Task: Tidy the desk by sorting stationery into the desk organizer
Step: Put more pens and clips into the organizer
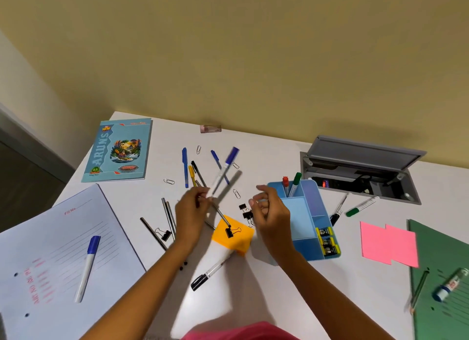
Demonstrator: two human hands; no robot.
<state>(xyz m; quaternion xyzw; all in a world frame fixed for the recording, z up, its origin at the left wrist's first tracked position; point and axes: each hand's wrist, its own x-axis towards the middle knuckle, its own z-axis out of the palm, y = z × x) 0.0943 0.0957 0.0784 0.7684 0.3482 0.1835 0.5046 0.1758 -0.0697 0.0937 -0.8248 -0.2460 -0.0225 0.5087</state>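
The sorting is looking barely begun. The organizer (pixel 308 220), right of centre on the tabletop (pixel 279 289), is holding only two markers (pixel 291 186) far and clips (pixel 327 240) near. The left hand (pixel 190 213) is pinching a blue-capped marker (pixel 223 173); the right hand (pixel 270 218) is hanging loosely curled, empty. Pens (pixel 194 172), binder clips (pixel 246 213), paper clips (pixel 236 194) and sticky notes (pixel 233 234) are still lying loose.

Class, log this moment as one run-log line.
left hand: holds blue-capped marker | right hand: empty, fingers curled beside organizer | organizer: red and green markers, binder clips | desk: pens still scattered
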